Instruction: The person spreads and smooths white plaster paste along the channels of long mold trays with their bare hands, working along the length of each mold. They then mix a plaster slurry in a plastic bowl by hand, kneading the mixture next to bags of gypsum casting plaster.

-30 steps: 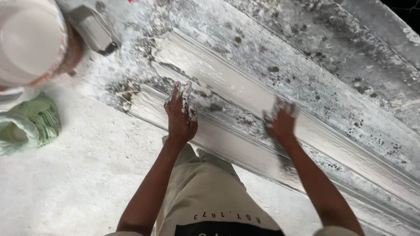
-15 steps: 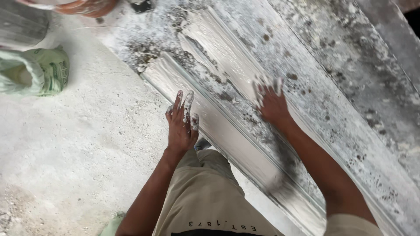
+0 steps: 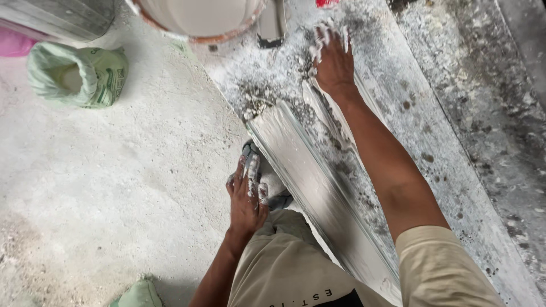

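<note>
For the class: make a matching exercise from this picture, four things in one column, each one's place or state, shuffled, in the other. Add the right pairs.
Things:
1. left hand
2. right hand
3. green sack
4. bucket

Places or states:
A. top edge, holding white mix
B. open-topped, on the floor at upper left
C. stretched far forward on the plaster-covered surface
D. low, fingers spread, beside the long white moulding

Pairs: 1-D, 2-C, 3-B, 4-A

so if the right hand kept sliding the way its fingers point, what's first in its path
Likely the small grey tool beside the big white bucket. The right hand points up and slightly left across the plaster-smeared surface; depth is hard to judge, so it might pass just right of it.
</note>
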Motion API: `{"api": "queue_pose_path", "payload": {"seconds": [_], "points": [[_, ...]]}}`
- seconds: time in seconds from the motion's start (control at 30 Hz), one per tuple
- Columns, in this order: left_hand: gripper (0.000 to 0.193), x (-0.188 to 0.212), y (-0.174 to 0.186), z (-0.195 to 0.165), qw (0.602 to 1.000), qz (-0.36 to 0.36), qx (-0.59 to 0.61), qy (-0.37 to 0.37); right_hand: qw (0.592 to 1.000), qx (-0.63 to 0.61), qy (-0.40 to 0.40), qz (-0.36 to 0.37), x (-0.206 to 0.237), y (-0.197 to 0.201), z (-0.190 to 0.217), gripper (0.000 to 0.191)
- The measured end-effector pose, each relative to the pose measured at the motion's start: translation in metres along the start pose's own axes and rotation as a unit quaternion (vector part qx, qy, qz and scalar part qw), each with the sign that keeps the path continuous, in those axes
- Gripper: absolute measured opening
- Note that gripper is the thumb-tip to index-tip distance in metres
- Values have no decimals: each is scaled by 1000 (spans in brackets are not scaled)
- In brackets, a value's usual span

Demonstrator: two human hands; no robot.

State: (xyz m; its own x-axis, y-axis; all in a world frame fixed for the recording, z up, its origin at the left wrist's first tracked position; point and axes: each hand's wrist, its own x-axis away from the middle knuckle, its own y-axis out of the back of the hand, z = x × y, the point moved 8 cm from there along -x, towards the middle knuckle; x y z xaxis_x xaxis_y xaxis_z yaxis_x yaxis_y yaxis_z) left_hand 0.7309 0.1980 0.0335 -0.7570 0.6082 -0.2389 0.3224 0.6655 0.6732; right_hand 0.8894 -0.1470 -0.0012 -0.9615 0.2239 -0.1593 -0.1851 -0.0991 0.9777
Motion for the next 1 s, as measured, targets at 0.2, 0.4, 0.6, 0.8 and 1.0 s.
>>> {"api": "queue_pose_path", "payload": {"seconds": [0.2, 0.4, 0.6, 0.8, 1.0], "points": [[73, -86, -17, 18, 996, 34, 74, -23, 870, -361, -266, -205, 3, 32, -81, 21], [60, -211, -69, 9, 991, 93, -20, -93, 564, -617, -483, -260, 30, -9, -103, 24], [59, -271, -162, -5, 936, 300, -99, -152, 411, -836, -288, -223, 42, 11, -105, 43], [56, -272, -189, -14, 893, 340, -184, -231, 805, -423, -407, -85, 119, 31, -110, 23], [63, -265, -191, -50, 931, 273, -78, -229, 851, -313, -393, -153, 170, 25, -118, 26]]}}
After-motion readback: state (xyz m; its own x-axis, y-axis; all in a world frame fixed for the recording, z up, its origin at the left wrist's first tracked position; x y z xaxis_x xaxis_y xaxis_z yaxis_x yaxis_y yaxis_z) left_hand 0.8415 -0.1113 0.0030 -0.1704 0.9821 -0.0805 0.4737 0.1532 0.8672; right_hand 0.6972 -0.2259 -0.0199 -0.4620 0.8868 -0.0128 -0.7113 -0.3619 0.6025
